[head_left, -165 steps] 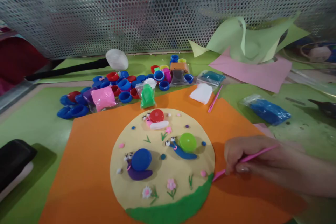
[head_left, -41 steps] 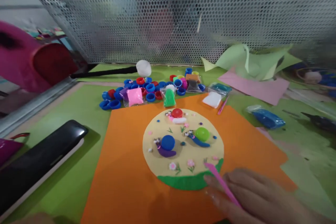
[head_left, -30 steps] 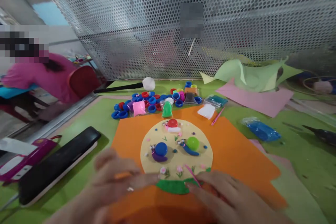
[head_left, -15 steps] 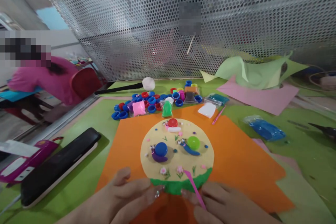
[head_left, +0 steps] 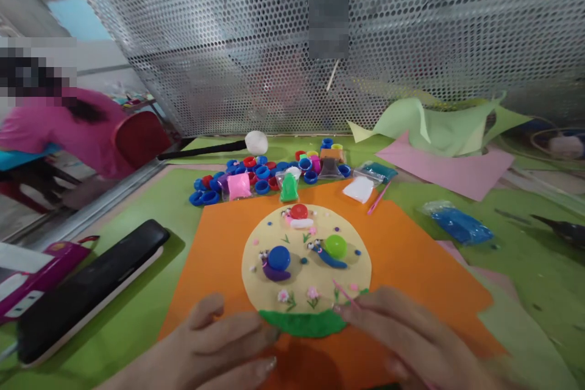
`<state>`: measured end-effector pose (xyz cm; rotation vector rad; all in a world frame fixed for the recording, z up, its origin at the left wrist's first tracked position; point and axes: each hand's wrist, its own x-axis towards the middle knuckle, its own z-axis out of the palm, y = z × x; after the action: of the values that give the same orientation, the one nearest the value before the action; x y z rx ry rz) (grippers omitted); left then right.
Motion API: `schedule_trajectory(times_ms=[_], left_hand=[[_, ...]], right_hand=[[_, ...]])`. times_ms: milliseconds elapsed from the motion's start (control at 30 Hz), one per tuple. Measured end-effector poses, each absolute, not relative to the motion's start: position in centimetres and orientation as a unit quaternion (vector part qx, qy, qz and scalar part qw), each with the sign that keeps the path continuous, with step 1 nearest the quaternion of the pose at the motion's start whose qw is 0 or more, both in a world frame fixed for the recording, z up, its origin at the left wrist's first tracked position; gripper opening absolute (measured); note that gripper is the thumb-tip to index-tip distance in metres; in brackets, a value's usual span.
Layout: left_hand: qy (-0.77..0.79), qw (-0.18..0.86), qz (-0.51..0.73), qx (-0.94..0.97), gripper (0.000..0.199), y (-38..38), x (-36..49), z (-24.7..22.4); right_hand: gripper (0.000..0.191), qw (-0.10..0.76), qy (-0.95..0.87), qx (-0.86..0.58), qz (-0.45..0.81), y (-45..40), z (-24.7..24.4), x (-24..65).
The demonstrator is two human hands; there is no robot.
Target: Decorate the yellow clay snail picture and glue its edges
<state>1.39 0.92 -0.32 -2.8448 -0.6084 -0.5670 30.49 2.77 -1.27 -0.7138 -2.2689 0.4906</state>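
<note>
Head view: two bare hands worked over a cream disc [head_left: 297,283] that lay flat on an orange sheet [head_left: 214,256] on the desk [head_left: 132,213]. The right hand [head_left: 402,329] pinched a slender pink tool [head_left: 346,294] between thumb and fingers. It slanted over the disc's lower right; this grip probably gave fine control at the tip. Contact between tip and surface could not be confirmed.

The left hand [head_left: 223,341] was partly spread, thumb raised, with nothing seen in its grasp. Its fingers were at the lower left end of the green strip [head_left: 306,324], apparently to steady that edge; whether they pressed on it could not be told.

Three snail figures were spaced apart on the disc, their shells formed by a blue cap [head_left: 278,258], a lime cap [head_left: 335,246] and a red cap [head_left: 299,212]. The spacing presumably left room for the small flowers and dots between them.

Loose bottle caps [head_left: 262,186], a bag of green clay [head_left: 289,187] and a bag of pink clay [head_left: 239,186] lay beyond the disc, seemingly within reach yet off the work area. A second pink tool [head_left: 377,198] rested beside a white packet [head_left: 359,189].
</note>
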Motion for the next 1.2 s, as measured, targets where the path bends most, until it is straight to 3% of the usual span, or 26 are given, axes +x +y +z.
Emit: schedule_trajectory(times_ms=[100,233,367,733,1200], left_hand=[[-0.222,0.078,-0.221,-0.946,0.013,0.8,2.4,-0.6],[-0.246,0.058,-0.195,-0.948,0.01,0.4,3.0,-1.1],[-0.272,-0.012,-0.148,-0.951,0.012,0.6,3.0,-1.2],[-0.232,-0.02,-0.044,-0.971,0.019,1.0,3.3,-0.6],[-0.177,0.002,-0.157,-0.972,0.021,2.5,5.9,0.0]], right_hand=[[0.026,0.379,-0.807,-0.344,0.294,3.1,-2.6,30.2],[0.021,0.379,-0.76,-0.38,0.367,3.4,-4.1,29.9],[0.026,0.349,-0.787,-0.358,0.362,3.2,-3.9,30.1],[0.024,0.304,-0.833,-0.323,0.331,2.7,-2.4,29.9],[0.021,0.32,-0.8,-0.355,0.364,2.5,-2.4,30.1]])
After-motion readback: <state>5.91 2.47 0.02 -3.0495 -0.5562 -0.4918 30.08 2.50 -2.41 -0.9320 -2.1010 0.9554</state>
